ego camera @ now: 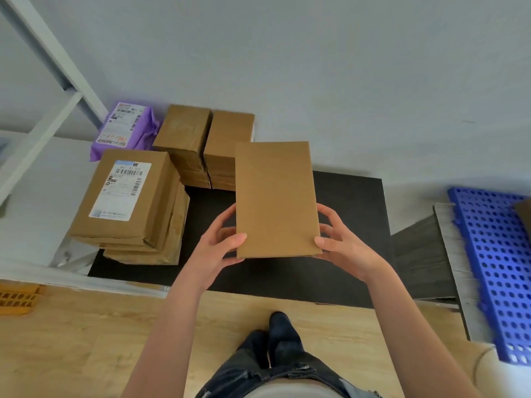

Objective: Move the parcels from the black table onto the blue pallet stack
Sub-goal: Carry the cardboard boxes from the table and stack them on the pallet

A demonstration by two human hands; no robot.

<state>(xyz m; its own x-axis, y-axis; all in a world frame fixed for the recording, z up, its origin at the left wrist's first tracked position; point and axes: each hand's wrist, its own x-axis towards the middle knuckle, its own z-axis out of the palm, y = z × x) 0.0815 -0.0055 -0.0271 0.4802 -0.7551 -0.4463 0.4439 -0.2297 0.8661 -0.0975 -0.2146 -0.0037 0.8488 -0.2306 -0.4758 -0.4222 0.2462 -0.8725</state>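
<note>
The left hand grips the near left corner of a plain brown parcel, thumb on top and fingers curled underneath; the right hand holds the near right corner the same way. Between them the parcel is held flat above the middle of the black table, its long side running away from the person. At the table's left edge sits a labelled parcel stack, the top one carrying a white shipping label and hanging out past the edge. Along the far edge stand a left box stack and a right box stack, side by side and touching. A purple mailer lies by the far left corner; whether it rests on the table is unclear. Beyond the table's right edge is the blue pallet stack, with the corner of another brown parcel on it. An orange crate sits on the wooden floor off the near left corner
</note>
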